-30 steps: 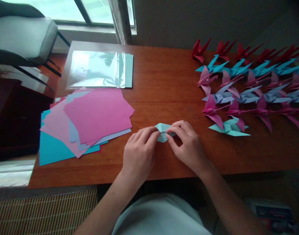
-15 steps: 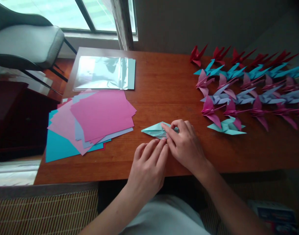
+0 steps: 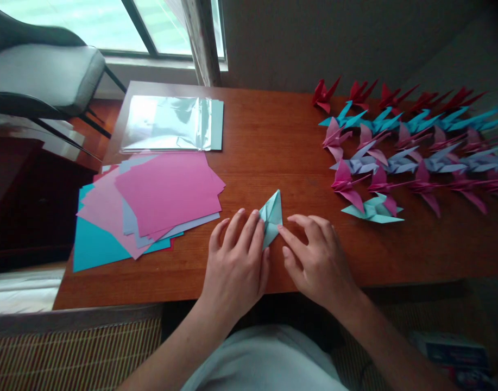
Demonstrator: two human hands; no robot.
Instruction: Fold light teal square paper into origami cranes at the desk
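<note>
A small folded piece of light teal paper point(image 3: 272, 215) lies on the wooden table point(image 3: 273, 141) near its front edge, pointing away from me. My left hand point(image 3: 237, 260) rests flat beside it, fingers stretched out, fingertips touching its left edge. My right hand point(image 3: 316, 258) lies just right of it, fingers extended, the index tip at the paper's lower right edge. Neither hand grips the paper.
A fanned stack of pink, lilac and teal sheets point(image 3: 151, 201) lies to the left, a clear plastic sleeve point(image 3: 171, 124) behind it. Rows of finished paper cranes point(image 3: 395, 146) in red, teal, pink and lilac fill the right side. A grey chair point(image 3: 41, 70) stands by the window.
The folded teal piece has been turned from lying sideways to pointing away from me. My right hand came off it and both hands now lie flatter beside it.
</note>
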